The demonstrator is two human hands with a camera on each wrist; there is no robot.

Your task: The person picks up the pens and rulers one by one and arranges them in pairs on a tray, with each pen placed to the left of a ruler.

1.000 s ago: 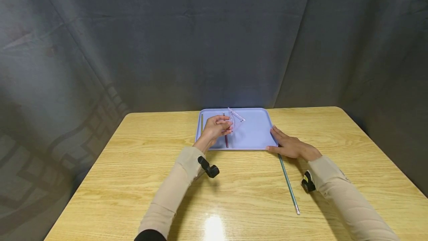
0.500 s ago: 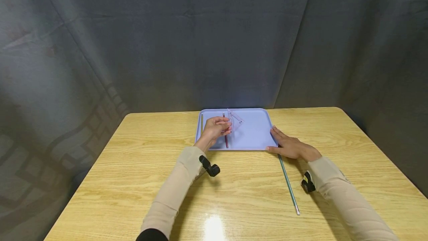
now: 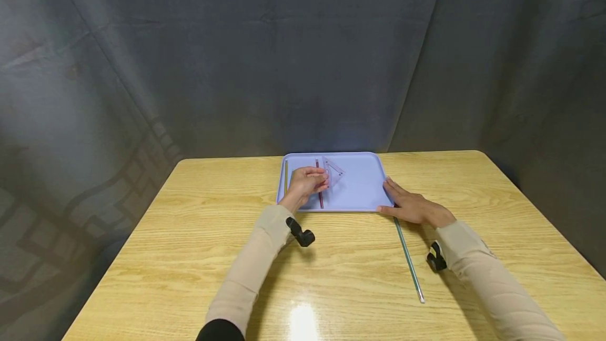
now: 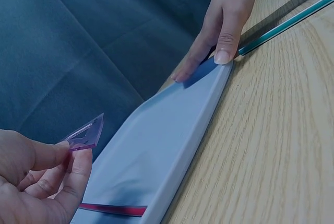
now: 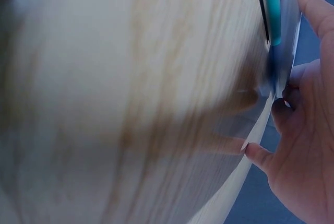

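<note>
Wooden table (image 3: 199, 257), light grain, glare spot near its near edge. A dark grey curtain (image 3: 303, 57) hangs behind the far edge and round both sides.

A lilac tray (image 3: 362, 188) sits at the middle of the table's far edge. On it: a red pencil (image 3: 320, 199) lying front to back left of the tray's centre, and a yellowish pencil (image 3: 285, 172) along the tray's left rim. Off the tray, a long teal rod (image 3: 408, 262) lies on the table, running from the tray's near right corner toward the table's near edge. Your right forearm lies just beside it on the right. A black strap mount shows on each wrist.

Your left hand (image 3: 305, 184) is over the tray's left half, above the red pencil. Its fingers are curled and pinch a clear purple set square (image 3: 333, 171); the left wrist view shows one corner of the set square (image 4: 86, 134) sticking out past thumb and forefinger, raised off the tray floor (image 4: 156, 151). The set square sits above the tray's far middle, well apart from your right hand.

Your right hand (image 3: 412, 205) lies flat at the tray's near right corner, fingers straight along the right rim and thumb touching the near rim. It grips nothing. The right wrist view is blurred; it shows only fingers against the tray edge (image 5: 289, 41) and the teal rod end (image 5: 271, 4).
</note>
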